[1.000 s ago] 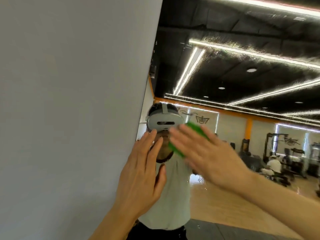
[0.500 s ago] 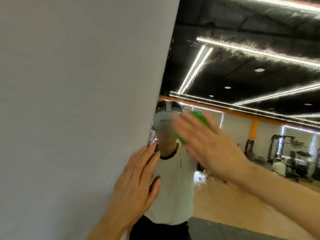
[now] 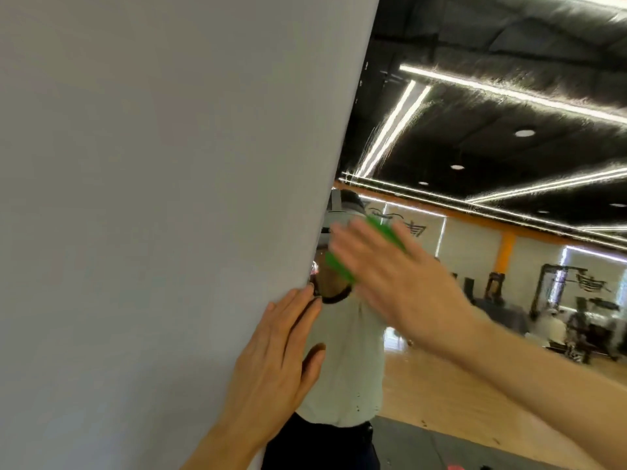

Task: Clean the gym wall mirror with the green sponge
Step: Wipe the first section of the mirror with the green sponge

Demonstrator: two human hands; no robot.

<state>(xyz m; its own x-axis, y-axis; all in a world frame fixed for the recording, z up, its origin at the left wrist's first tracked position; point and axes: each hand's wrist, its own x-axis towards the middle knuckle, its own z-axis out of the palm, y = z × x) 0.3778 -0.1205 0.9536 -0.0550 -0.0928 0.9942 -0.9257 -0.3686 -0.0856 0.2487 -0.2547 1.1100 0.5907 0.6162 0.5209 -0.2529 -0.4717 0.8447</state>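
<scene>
The gym wall mirror fills the right half of the view and reflects the hall and a person in a pale shirt. My right hand presses the green sponge flat against the glass with straight fingers; the sponge shows as green at the fingertips and above the hand, blurred by motion. My left hand lies flat with straight fingers on the edge where the grey wall meets the mirror.
The plain grey wall takes up the whole left half. Reflected in the mirror are ceiling light strips, a wooden floor and gym machines at the far right.
The view has swung so the grey wall covers more of the frame. My right hand with the sponge has slid left towards the mirror's edge. My left hand stays on the edge.
</scene>
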